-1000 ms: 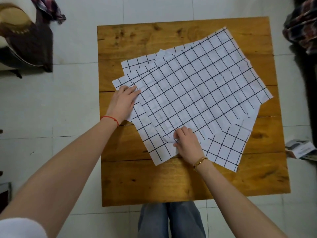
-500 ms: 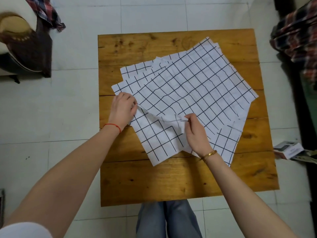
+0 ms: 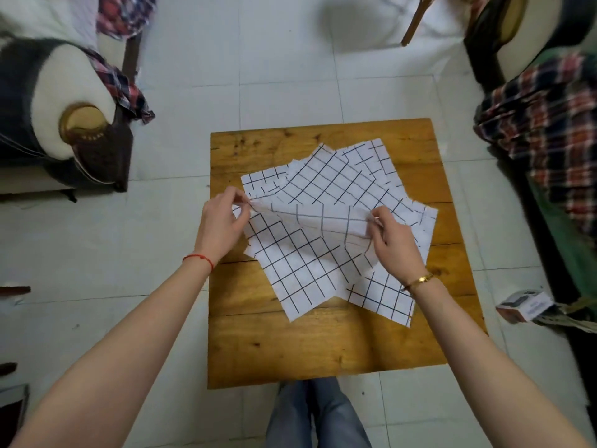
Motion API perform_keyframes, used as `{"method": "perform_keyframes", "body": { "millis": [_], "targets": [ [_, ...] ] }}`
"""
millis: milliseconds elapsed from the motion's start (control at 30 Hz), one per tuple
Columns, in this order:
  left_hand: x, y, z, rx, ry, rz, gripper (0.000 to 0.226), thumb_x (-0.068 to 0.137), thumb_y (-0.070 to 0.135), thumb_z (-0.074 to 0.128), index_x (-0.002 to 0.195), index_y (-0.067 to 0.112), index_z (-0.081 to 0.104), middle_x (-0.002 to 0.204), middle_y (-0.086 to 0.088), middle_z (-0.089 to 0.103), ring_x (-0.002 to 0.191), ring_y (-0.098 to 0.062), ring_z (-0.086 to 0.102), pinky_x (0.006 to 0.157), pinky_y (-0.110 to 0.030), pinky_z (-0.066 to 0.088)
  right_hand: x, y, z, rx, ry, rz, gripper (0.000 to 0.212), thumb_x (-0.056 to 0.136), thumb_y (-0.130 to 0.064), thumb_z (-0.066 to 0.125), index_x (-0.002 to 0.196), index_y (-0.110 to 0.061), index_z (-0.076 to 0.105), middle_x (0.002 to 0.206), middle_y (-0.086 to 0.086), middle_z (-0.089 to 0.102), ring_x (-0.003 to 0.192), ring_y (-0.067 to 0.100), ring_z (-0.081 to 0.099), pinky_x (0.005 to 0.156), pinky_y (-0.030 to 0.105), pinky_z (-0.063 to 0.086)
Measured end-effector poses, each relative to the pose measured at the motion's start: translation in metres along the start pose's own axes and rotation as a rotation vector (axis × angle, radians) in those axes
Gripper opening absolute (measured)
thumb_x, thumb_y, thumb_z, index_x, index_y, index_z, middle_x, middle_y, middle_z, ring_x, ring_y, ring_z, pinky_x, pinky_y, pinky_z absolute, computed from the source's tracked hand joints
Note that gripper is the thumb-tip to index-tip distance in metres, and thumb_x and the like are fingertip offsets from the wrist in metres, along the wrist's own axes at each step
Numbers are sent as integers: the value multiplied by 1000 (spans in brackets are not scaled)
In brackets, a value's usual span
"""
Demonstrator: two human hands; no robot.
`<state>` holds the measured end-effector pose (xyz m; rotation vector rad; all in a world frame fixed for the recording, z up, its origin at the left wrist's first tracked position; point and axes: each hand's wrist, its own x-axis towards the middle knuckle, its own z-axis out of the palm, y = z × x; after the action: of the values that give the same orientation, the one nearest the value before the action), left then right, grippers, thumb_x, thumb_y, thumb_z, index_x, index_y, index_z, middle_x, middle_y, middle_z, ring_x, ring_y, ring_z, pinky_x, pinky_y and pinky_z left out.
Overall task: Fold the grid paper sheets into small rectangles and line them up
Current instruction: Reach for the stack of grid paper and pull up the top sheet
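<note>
Fingers of the left hand [image 3: 223, 218] and right hand [image 3: 392, 240] pinch the top sheet [image 3: 310, 218] mid-fold; uneven corners could skew the crease, or drag loose sheets [image 3: 290, 273] askew.

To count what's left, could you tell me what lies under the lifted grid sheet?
More grid sheets fanned on the wooden table; how many cannot be told, since they overlap.

A home living room, it seems: pale floor tiles [image 3: 284, 53], an upholstered armchair [image 3: 48, 124] beyond the wooden table's [image 3: 323, 344] far-left corner, and plaid cloth [image 3: 542, 118] draped over furniture past its right edge.
</note>
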<state>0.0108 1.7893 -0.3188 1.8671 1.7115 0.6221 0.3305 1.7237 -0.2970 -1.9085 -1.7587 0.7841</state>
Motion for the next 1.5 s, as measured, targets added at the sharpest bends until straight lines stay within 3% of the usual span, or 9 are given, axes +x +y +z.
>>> {"method": "perform_keyframes", "body": {
  "millis": [100,200,600,767,967,1133,1267,1367,1500],
  "targets": [
    [-3,28,-28,-102,79,-1,6,93,21,60,98,17,63,97,5,66,94,-8,59,83,-21,46,1,-19,-39,-25,98,-71,7,95,-15,52,91,-20,56,74,-12,61,66,9,55,61,28,42],
    [-8,53,-54,-105,120,55,11,92,26,64,99,18,69,96,8,67,90,-5,59,83,-19,47,1,-34,-76,-104,170,-112,6,92,-17,59,93,-17,65,85,-3,67,82,16,59,73,31,48],
    [-30,150,-158,48,209,410,14,87,7,69,100,10,71,94,2,67,84,-1,57,83,-4,42,-23,-86,-196,-216,289,-241,20,87,-5,55,103,-15,64,91,6,71,87,30,63,72,36,49],
    [-49,182,-195,111,278,525,14,86,3,68,99,8,71,94,-4,70,87,-11,63,82,-11,48,-37,-107,-235,-208,290,-371,14,91,-8,53,103,-14,59,93,8,70,85,29,65,73,43,52],
    [-74,205,-231,142,336,586,14,86,5,70,99,8,72,94,-3,70,85,-7,61,81,-6,45,-57,-139,-269,-239,296,-499,11,89,-3,59,99,-5,64,91,5,70,81,19,65,74,35,53],
    [-97,216,-263,85,273,617,16,83,4,72,98,9,74,92,-3,71,85,-15,67,77,-26,54,-75,-156,-287,-178,230,-538,11,89,-3,61,97,-8,66,88,-6,64,78,-12,54,73,5,44],
    [-112,222,-283,26,190,578,22,80,6,75,100,14,73,93,-1,73,88,-11,68,81,-30,56,-86,-163,-293,-148,202,-561,9,89,-7,62,96,-7,66,86,-6,63,76,-12,54,69,0,38],
    [-122,221,-292,-23,134,538,22,78,11,75,100,12,74,94,3,73,89,-8,69,83,-33,58,-94,-164,-295,-141,181,-577,8,89,-13,63,96,-12,66,84,-7,63,77,-7,58,69,8,43],
    [-132,213,-300,-79,20,488,23,77,19,74,99,14,75,93,2,74,88,-14,71,82,-44,59,-103,-163,-295,-140,150,-571,11,88,-23,64,93,-14,68,83,3,68,78,16,65,69,39,56]
  ]
}}
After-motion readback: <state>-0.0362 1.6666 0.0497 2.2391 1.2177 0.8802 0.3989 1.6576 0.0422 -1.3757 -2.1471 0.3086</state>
